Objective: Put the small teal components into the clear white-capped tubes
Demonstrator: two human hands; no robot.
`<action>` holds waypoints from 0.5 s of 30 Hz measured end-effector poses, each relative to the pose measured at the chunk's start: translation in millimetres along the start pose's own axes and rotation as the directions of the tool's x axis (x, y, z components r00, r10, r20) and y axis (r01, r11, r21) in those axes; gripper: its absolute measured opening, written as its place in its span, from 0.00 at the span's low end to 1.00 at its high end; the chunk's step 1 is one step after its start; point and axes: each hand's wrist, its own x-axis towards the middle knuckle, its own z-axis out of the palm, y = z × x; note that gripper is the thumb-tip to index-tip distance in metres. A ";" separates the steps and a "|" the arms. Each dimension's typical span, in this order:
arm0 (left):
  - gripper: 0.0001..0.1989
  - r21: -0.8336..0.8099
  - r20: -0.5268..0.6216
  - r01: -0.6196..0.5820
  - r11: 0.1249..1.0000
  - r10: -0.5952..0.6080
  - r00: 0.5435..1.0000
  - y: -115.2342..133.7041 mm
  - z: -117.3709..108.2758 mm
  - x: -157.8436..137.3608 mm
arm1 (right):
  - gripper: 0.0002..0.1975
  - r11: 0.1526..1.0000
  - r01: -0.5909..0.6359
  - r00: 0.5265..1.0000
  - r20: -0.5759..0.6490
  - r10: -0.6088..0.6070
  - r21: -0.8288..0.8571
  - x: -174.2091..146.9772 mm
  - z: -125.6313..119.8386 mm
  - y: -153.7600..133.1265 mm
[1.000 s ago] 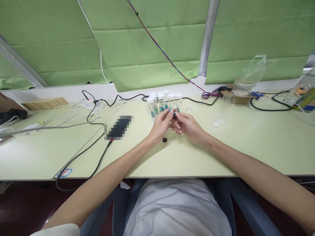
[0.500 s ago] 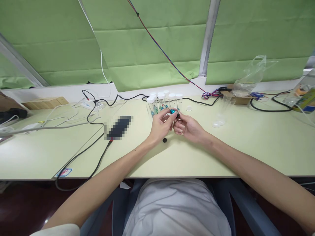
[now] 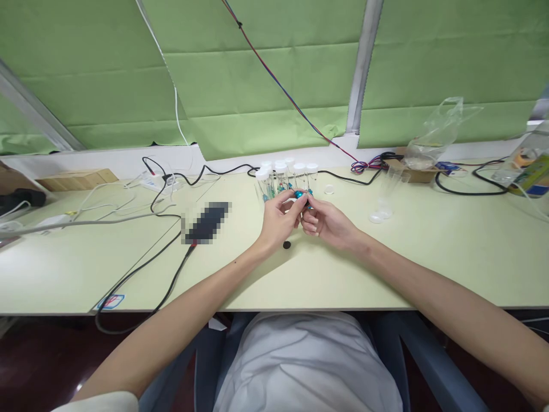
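Note:
Both my hands meet over the middle of the table around a small shiny blue piece (image 3: 299,194) with a dark part beside it. My left hand (image 3: 279,216) pinches the blue piece between thumb and fingers. My right hand (image 3: 328,220) has its fingertips closed at the dark end, and the fingers hide most of that part. A small black disc (image 3: 287,245) lies on the table just below my hands. Right behind them stand several clear tubes with white caps (image 3: 281,167), holding small blue and green pieces.
Clear tubes (image 3: 385,200) and a round white lid (image 3: 329,189) are to the right. A cardboard box with a plastic bag (image 3: 418,171) sits at the back right. A dark pixelated device (image 3: 209,222) with a black cable (image 3: 175,280) lies left. Wooden blocks (image 3: 79,179) are farther left.
My hands stay together in nearly the same place. The blue piece and its dark part have turned slightly, and my right fingertips now cover more of the dark part.

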 end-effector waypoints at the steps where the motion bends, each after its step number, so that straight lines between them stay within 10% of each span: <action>1: 0.17 -0.003 0.000 0.010 1.000 -0.010 1.000 0.4 0.2 -0.3 | 0.20 1.000 -0.006 1.000 -0.001 0.006 -0.004 0.6 -0.6 0.7; 15: 0.16 -0.038 -0.042 0.024 0.999 -0.025 0.999 4.0 0.9 -0.6 | 0.17 0.999 0.029 0.999 -0.035 -0.030 -0.036 -2.5 1.7 -2.1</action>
